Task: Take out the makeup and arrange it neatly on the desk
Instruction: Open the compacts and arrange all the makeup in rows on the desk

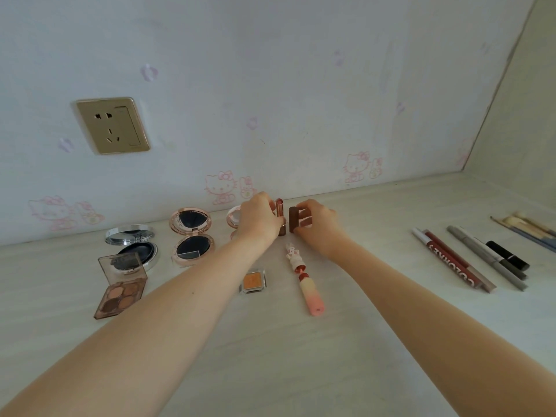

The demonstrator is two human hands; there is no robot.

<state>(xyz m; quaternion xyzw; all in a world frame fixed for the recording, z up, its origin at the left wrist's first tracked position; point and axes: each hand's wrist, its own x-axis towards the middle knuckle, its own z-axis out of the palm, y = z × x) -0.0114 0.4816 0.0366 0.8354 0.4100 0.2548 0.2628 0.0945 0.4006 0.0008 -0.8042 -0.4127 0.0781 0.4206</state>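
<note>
Near the back wall my left hand grips a rose-gold lipstick that stands upright on the pale desk. Right beside it my right hand holds a dark brown lipstick tube, also upright. The two tubes stand close together, slightly apart. A round pink compact is partly hidden behind my left hand. In front of the tubes lies a pink lip gloss with a rabbit cap, and a small square orange blush sits to its left.
At the left lie an open silver compact, an open rose-gold compact and an open eyeshadow palette. At the right lie lip glosses, grey pencils, a black tube and brushes. A wall socket is above.
</note>
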